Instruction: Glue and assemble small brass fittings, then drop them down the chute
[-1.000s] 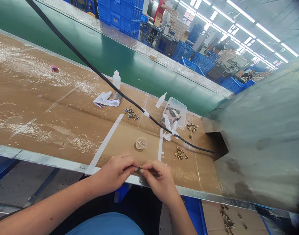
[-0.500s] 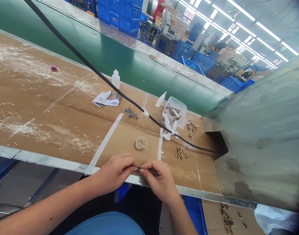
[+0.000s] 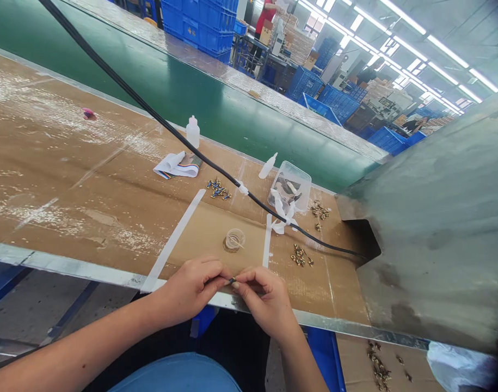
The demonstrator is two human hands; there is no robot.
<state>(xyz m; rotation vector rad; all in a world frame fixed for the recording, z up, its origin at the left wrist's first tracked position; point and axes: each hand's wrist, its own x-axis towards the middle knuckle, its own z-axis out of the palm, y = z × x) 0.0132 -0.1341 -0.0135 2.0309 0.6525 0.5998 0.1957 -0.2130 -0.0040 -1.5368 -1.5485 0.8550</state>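
Note:
My left hand (image 3: 197,284) and my right hand (image 3: 265,296) meet at the front edge of the bench, thumbs and forefingers pinched. Between their fingertips they grip one small blue-and-gold metal part (image 3: 232,280), mostly covered by the fingers. Just beyond the hands stands a small clear cup (image 3: 235,238) with a thin stick in it. A pile of blue-and-gold parts (image 3: 218,189) lies behind the cup to the left. To the right is a pile of gold-brown parts (image 3: 301,255), with another cluster of them (image 3: 320,209) farther back.
A black cable (image 3: 151,109) crosses over the cardboard-covered bench (image 3: 110,196). At the back stand a white squeeze bottle (image 3: 193,132), a lying bottle (image 3: 268,166) and a clear plastic box (image 3: 303,202). A metal housing (image 3: 432,234) rises at right. Beyond runs a green conveyor belt (image 3: 232,114).

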